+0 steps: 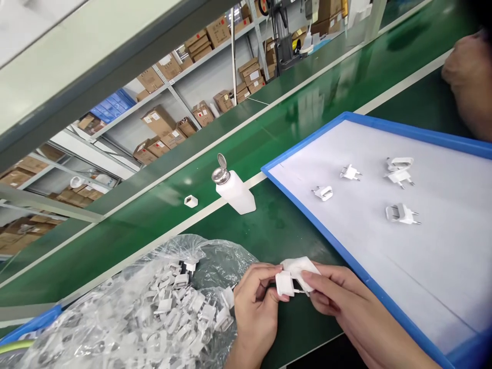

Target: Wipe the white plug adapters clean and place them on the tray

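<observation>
Between thumb and fingers, my left hand (258,302) pinches a white plug adapter (285,283) with two pins pointing right. My right hand (334,289) grips a white folded cloth (301,267), which lies against the adapter at its upper and right sides. Both hands are close together above the green bench, near its front edge. To the left, a clear plastic bag (223,251) lies open with many similar white adapters (184,312) in it. At the right, several adapters (402,213) lie spread out on a white tray with a blue rim (303,218).
A white dispenser bottle (236,193) with its metal lid flipped up stands behind my hands. Left of it lies a small white part (191,201). Another person's hand (469,77) is at the upper right. Shelves with cardboard boxes (159,120) stand beyond the bench.
</observation>
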`<state>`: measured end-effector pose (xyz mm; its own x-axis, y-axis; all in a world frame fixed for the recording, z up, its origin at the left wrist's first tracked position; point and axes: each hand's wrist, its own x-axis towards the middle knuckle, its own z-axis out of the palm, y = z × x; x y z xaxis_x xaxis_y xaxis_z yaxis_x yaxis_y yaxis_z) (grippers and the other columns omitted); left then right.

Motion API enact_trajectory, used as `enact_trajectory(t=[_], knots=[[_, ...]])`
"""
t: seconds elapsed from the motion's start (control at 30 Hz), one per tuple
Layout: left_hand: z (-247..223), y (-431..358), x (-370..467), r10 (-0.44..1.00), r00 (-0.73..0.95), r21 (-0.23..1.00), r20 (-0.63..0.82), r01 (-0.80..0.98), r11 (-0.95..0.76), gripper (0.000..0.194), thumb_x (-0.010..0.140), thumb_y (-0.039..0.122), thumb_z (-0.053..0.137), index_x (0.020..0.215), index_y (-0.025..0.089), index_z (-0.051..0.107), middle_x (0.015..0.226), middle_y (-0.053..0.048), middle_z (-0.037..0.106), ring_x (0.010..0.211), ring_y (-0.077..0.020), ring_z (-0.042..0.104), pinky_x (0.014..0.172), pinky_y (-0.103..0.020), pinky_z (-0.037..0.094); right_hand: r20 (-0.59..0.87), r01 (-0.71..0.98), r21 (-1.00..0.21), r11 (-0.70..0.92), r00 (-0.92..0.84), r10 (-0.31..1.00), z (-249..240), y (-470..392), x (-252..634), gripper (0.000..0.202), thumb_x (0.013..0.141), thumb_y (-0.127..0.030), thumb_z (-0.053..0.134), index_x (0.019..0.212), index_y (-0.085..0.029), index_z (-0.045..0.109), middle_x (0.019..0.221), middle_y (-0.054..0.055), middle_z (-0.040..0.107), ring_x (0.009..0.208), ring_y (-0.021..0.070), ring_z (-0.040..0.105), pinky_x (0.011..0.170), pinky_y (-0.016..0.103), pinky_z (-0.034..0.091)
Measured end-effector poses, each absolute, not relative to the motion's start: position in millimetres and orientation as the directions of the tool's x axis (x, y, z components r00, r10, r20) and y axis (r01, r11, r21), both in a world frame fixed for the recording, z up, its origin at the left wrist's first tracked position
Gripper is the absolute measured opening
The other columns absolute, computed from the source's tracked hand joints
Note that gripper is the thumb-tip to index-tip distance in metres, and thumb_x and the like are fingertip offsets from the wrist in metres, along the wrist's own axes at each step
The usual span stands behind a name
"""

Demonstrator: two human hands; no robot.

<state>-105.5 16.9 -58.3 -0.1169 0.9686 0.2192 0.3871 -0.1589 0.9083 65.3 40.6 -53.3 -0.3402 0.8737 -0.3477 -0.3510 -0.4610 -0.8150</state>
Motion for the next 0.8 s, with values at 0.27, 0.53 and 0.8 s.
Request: enact_trajectory(t=[0.27,0.53,0.8], knots=[[-55.8,20.6,-106.0,0.928,-0.368,0.997,0.054,0.071,-0.03,0.014,0.076,0.015,0.075,0.088,0.019,0.069,0.079,0.001,0.07,0.067,-0.0113,0.067,0.059,-0.018,0.05,-0.23,-0.508,-0.772,-0.382,-0.338,0.913,-69.2,10.6,14.4,0.045,0.098,-0.048,0.058,0.066,-0.017,0.059,0.071,-0.001,0.039,0.061,0.0109,0.031,0.054,0.025,0.029],[-18.1,52.8,-72.1,0.94,-0.298,0.926,-0.164,-0.374,0.043,0.022,0.077,0.029,0.083,0.087,0.019,0.066,0.078,0.002,0.065,0.067,-0.0088,0.056,0.062,-0.017,0.045,0.335,-0.022,-0.942,0.334,-0.035,0.942,-47.7,24.3,21.2,0.024,0.102,-0.021,0.049,0.111,-0.022,0.07,0.097,0.007,0.059,0.08,0.0168,0.058,0.072,0.024,0.051],[-4.4,120.3,-18.9,0.919,0.165,0.483,-0.357,-0.81,0.333,0.006,0.079,0.012,0.077,0.083,0.008,0.076,0.085,-0.009,0.072,0.079,-0.0152,0.068,0.079,-0.024,0.056,0.464,0.242,-0.869,0.432,0.097,0.88,-14.7,71.7,85.3,0.021,0.104,-0.025,0.048,0.114,-0.023,0.066,0.103,0.006,0.061,0.093,0.0182,0.063,0.079,0.023,0.054]])
